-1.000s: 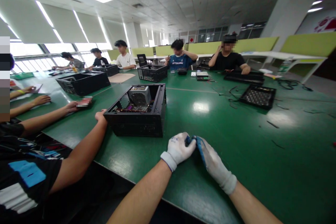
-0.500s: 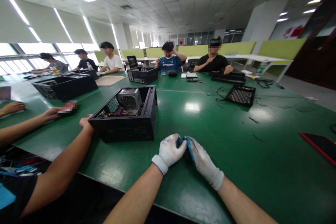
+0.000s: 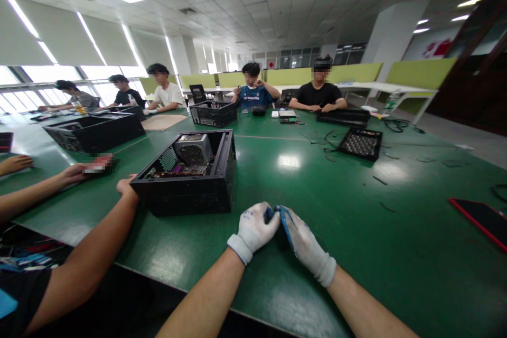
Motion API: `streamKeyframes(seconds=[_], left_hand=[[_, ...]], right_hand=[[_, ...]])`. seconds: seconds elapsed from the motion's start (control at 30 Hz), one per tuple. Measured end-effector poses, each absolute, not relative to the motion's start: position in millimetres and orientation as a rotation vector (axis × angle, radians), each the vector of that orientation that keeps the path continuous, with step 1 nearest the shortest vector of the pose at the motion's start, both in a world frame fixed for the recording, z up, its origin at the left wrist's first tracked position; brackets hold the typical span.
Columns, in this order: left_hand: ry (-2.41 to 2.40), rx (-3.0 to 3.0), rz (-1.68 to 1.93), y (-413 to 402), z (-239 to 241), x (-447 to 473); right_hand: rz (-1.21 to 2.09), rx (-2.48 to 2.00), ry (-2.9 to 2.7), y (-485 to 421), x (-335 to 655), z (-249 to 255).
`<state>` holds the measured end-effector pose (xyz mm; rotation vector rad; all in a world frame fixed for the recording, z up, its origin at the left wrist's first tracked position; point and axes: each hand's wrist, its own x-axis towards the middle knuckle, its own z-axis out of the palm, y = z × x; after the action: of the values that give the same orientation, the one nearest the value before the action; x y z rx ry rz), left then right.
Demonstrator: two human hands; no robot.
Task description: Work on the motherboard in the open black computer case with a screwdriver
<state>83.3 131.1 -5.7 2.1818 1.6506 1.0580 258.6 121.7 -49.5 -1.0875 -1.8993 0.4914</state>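
Note:
My left hand [image 3: 253, 228] and my right hand [image 3: 303, 243], both in white gloves with blue palms, rest together on the green table [image 3: 356, 232] near its front edge. The left hand is curled into a fist. Its knuckles press against the fingers of the right hand, which are bent around them. Nothing shows inside either hand. An open black computer case [image 3: 188, 174] with a power supply inside stands just beyond and left of my hands, apart from them.
A person at my left rests a hand [image 3: 125, 186] against the case and holds a phone [image 3: 97, 165]. Other cases [image 3: 95, 131], a black perforated panel [image 3: 359, 143], cables and a red-edged black panel [image 3: 479, 217] lie on the table. Several people sit at the far side.
The view has swung right, bringing the red-edged panel into sight. My hands stay clasped in the same spot. A person across the table lowered a raised hand.

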Motion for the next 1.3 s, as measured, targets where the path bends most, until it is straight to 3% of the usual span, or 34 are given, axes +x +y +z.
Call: streamKeyframes(seconds=[0.3, 0.8, 1.3], left_hand=[[1.638, 2.179, 1.056, 131.2, -6.1, 82.5], [1.633, 2.196, 1.028, 132.4, -10.2, 82.7], [1.458, 2.264, 1.005, 129.1, -3.7, 82.2]], right_hand=[[0.222, -1.006, -2.078, 122.8, 266.4, -54.8], [0.486, -1.062, -1.961, 118.6, 265.2, -41.6], [0.401, -1.028, -2.023, 119.0, 267.0, -43.7]])
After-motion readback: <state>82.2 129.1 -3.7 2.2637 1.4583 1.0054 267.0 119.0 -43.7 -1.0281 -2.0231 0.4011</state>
